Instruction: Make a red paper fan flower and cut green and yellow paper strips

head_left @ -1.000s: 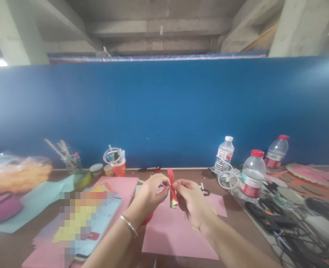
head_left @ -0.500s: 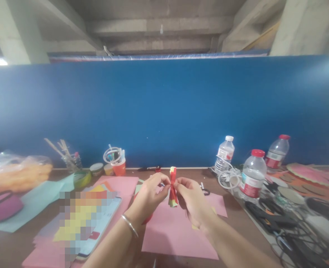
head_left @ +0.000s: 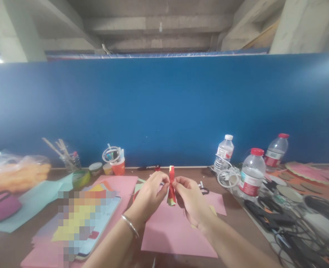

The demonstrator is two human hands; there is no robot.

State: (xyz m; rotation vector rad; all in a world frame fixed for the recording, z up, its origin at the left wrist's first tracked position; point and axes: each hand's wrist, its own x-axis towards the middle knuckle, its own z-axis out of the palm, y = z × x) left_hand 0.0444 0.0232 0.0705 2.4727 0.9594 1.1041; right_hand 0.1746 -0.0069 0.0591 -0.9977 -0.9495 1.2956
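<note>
Between my two hands stands a folded strip of red and yellow-green paper (head_left: 171, 191), roughly upright and pinched narrow at its middle. My left hand (head_left: 154, 190), with a silver bangle at the wrist, has thumb and forefinger closed on the strip's left side. From the right, my right hand (head_left: 188, 195) pinches the same middle. The fingertips hide what lies at the pinch. Below the hands a pink paper sheet (head_left: 175, 238) lies on the brown table (head_left: 234, 232). Beyond my right hand is a dark scissor handle (head_left: 205, 191), partly hidden.
A phone (head_left: 103, 227) and coloured papers lie at left, partly pixelated. Behind them stand an orange cup (head_left: 119, 167) of pens and a green tape roll (head_left: 80, 178). Plastic bottles (head_left: 250, 173) and tangled black cables (head_left: 287, 223) occupy the right. A blue partition (head_left: 158, 100) rises behind.
Both hands keep their pinch on the paper strip, which has turned very slightly. The whole view has shifted a little.
</note>
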